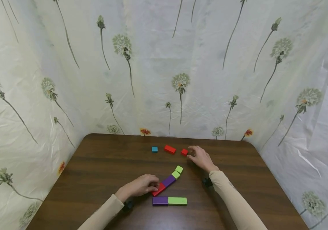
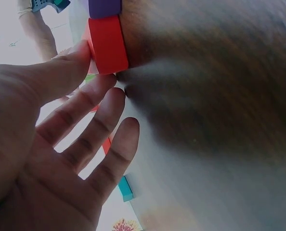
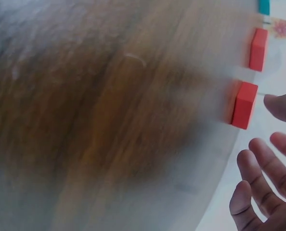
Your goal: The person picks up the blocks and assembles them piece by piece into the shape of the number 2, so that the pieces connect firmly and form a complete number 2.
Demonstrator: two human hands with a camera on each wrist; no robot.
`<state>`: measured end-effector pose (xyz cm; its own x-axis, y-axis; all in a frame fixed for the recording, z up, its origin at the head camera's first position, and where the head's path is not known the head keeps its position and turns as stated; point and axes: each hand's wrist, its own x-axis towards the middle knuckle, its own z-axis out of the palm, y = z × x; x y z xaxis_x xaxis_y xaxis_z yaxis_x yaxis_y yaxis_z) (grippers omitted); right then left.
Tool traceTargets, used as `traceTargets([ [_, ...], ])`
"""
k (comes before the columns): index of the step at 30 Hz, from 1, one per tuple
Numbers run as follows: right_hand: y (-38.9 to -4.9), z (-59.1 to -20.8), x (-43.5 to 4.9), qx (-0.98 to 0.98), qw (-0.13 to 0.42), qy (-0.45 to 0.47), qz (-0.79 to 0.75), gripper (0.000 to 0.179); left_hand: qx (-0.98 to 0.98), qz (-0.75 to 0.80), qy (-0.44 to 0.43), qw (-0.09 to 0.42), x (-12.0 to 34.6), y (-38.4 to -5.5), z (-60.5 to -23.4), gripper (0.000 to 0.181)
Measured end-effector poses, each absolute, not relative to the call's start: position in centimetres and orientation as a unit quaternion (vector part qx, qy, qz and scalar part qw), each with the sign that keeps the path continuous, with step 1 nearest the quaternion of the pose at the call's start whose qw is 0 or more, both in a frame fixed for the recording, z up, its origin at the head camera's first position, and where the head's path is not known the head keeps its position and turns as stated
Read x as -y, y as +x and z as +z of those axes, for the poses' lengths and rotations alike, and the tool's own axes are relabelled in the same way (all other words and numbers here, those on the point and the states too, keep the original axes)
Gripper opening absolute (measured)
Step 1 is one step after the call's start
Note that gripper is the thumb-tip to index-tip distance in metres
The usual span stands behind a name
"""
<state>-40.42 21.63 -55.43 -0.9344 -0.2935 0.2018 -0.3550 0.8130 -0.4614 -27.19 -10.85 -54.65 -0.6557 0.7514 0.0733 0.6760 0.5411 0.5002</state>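
My left hand (image 1: 141, 186) grips the end of a long red block (image 2: 109, 45), thumb on its side and index fingertip at its end; the other fingers extend loosely. This block touches a purple block (image 1: 169, 181) in a slanting row, which continues with two small green blocks (image 1: 176, 174), the farther one turned slightly. My right hand (image 1: 201, 158) hovers beside a small red block (image 3: 245, 106) at the back of the table, thumb and fingers spread apart around nothing. In the right wrist view a gap shows between thumb and block.
Nearer the front, a purple block (image 1: 160, 201) and a long green block (image 1: 177, 201) lie end to end. Toward the back lie a longer red block (image 1: 170, 149) and a small blue block (image 1: 154, 149). Flower-printed curtains (image 1: 152, 80) surround the brown wooden table (image 1: 103, 163).
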Motion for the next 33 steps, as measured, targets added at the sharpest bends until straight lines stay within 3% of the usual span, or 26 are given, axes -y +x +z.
traceTargets([
  [33, -42.0, -56.5, -20.4, 0.957, 0.060, 0.159, 0.236, 0.033, -0.877, 0.249, 0.407, 0.061, 10.9, -27.3, -54.8, 0.009],
])
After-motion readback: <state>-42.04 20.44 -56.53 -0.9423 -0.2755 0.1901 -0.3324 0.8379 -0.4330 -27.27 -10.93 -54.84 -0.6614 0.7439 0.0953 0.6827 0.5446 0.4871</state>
